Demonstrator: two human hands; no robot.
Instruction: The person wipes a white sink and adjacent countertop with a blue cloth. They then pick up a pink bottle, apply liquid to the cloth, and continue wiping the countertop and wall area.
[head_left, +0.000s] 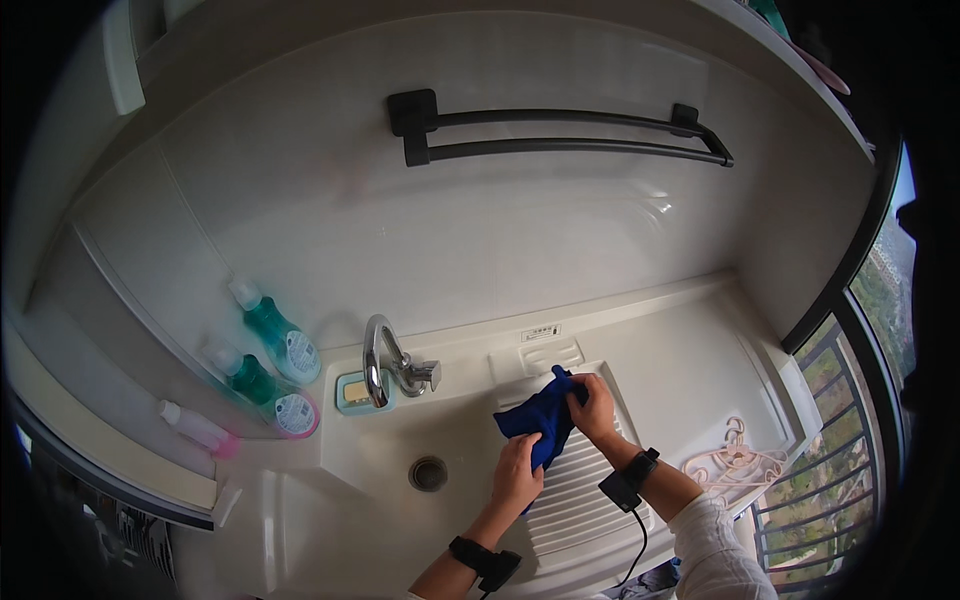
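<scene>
A dark blue cloth (541, 412) is held up between my two hands over the upper left part of a white ribbed washboard (577, 495). My left hand (516, 472) grips its lower edge, and folds of the cloth hang below the fingers. At the cloth's upper right corner, my right hand (592, 409) pinches it between thumb and fingers. Both wrists wear black straps with small boxes and cables. Left of the cloth lies the white sink basin (390, 510) with a round drain (428, 474) at its bottom.
A chrome faucet (409, 367) rises behind the basin, beside a soap dish (349, 409) holding a yellow bar. Several bottles, including a green one (277, 337), stand at left. Pale pink hangers (739, 461) lie on the right counter. A black double towel rail (562, 127) crosses the wall.
</scene>
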